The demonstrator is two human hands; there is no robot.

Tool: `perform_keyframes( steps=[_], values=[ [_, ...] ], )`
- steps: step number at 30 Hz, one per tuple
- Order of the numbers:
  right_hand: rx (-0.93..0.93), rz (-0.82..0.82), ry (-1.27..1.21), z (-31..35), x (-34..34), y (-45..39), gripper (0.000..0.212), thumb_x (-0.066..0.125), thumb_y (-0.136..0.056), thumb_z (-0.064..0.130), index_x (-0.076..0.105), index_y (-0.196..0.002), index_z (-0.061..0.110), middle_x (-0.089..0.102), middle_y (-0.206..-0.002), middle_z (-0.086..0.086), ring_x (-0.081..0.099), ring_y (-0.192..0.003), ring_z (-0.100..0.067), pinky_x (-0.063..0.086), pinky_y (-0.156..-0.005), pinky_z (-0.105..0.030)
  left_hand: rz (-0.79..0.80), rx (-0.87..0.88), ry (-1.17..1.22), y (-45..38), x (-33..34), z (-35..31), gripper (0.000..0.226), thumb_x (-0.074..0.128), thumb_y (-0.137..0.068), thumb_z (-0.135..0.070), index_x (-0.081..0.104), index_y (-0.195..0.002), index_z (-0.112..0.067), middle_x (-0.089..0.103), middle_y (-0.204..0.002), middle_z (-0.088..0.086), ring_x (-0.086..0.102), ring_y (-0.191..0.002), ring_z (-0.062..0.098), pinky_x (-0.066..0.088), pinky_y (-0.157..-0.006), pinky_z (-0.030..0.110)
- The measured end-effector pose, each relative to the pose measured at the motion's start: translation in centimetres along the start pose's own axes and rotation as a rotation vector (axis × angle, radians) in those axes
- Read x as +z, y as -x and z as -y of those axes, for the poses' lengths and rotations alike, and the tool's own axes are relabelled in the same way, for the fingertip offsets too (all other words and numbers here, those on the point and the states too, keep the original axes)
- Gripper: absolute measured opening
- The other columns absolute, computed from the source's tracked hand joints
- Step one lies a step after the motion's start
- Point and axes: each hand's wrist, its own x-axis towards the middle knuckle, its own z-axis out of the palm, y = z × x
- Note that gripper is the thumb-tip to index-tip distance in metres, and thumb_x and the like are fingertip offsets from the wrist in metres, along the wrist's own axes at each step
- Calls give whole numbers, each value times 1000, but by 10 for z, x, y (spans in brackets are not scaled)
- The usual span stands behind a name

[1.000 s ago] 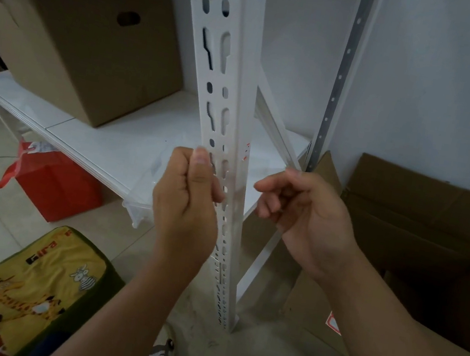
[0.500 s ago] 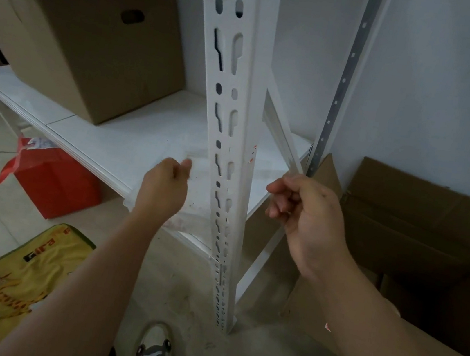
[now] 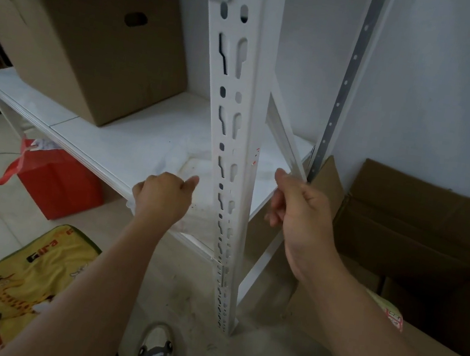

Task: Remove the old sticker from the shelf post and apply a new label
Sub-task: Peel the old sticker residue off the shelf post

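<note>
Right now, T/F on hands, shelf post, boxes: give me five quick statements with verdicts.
1. The left hand is left of the white slotted shelf post, with the fingers curled. True.
2. The right hand is flat against the front of the post. False: it is to the right of the post, fingers curled, near the diagonal brace.
3. Small red sticker remnants show on the post's edge. True.
4. The cardboard box with the handle hole sits on the floor. False: it stands on the white shelf board.
5. A red bag sits on the floor under the shelf. True.
</note>
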Motion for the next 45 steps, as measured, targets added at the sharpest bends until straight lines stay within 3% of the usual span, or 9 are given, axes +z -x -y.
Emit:
perform_keyframes(
  steps=[4,7,10,14,22,25,29,37,45],
  values=[
    [-75,-2,47,0,3,1,17,47,-96,11,61,-86,15,57,-66,16,55,-66,-1,48,-68,-15,-83,131,436,18,-9,-16,22,48,-100,-18,57,-120,-14,56,-124,3,56,-101,13,51,-94,40],
    [-100,35,19,2,5,0,23,47,-98,17,65,-96,32,65,-92,22,61,-91,4,50,-83,-19,-173,146,751,46,-24,-40,25,38,-103,-24,56,-120,-18,63,-116,-3,60,-102,11,51,-96,40],
    [-154,116,4,8,8,2,32,43,-99,22,70,-88,35,71,-93,19,65,-95,-2,51,-85,-21,-192,246,974,75,-39,-62,36,30,-97,-34,55,-119,-21,64,-109,-7,63,-98,8,54,-87,26],
    [-210,133,-46,12,12,1,24,50,-97,22,72,-91,30,72,-90,15,68,-91,-8,56,-79,-22,-213,394,931,95,-38,-77,43,36,-88,-32,50,-122,-11,58,-101,-6,56,-84,-10,46,-67,6],
    [-487,84,268,10,10,-2,19,52,-94,38,65,-107,33,59,-89,35,62,-89,8,52,-73,-11,-261,379,880,94,-33,-78,48,39,-87,-35,50,-123,-5,60,-113,13,56,-80,-5,46,-65,8],
    [-619,25,383,5,10,-3,26,50,-97,31,69,-110,16,62,-90,24,59,-84,13,51,-72,-9,-276,372,884,94,-32,-80,49,39,-86,-34,50,-122,-3,61,-113,15,56,-79,-1,45,-64,7],
    [-752,-47,494,2,11,-5,25,49,-99,23,69,-101,9,72,-86,-1,60,-82,-10,51,-66,-19,-310,374,860,94,-29,-81,51,38,-86,-35,49,-123,-2,61,-113,17,54,-78,11,45,-62,8],
    [-862,-110,655,1,13,-5,37,42,-98,31,67,-92,6,71,-79,-3,57,-59,-4,42,-60,-4,-337,381,886,94,-26,-84,56,36,-82,-45,50,-117,-2,56,-97,0,55,-77,-7,43,-58,6],
    [-730,-16,444,-1,10,-6,26,46,-99,23,67,-106,8,72,-92,-2,60,-89,-11,50,-73,-15,-333,380,860,92,-26,-80,47,37,-87,-36,49,-120,-5,62,-111,6,59,-83,-1,46,-61,8]
  ],
)
